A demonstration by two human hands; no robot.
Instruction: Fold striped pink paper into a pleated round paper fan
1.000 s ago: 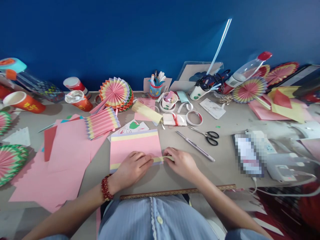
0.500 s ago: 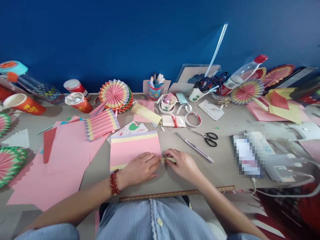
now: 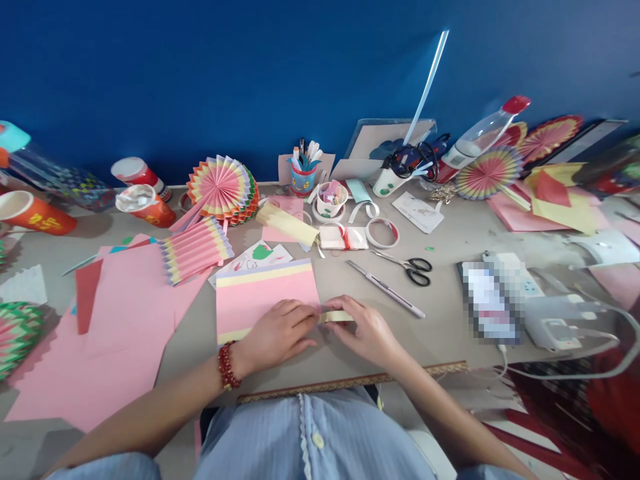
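Note:
A pink paper sheet with yellow and lavender bands along its long edges lies in front of me. My left hand, wearing a red bead bracelet, rests flat across its lower right part, fingers stretched toward the right edge. Just past that edge my right hand is closed, with thumb and fingers around a curved pale yellow paper strip. Whether this strip is joined to the sheet is hidden by the fingers. To the right lie a utility knife and black-handled scissors.
Large pink papers and a pleated paper piece lie left. Paper fans, paper cups, a pen holder and a tape roll stand or lie behind. A phone is at right.
The pale yellow strip now shows longer and more curved between my right fingers. My left hand stays on the sheet. The whole view has shifted slightly.

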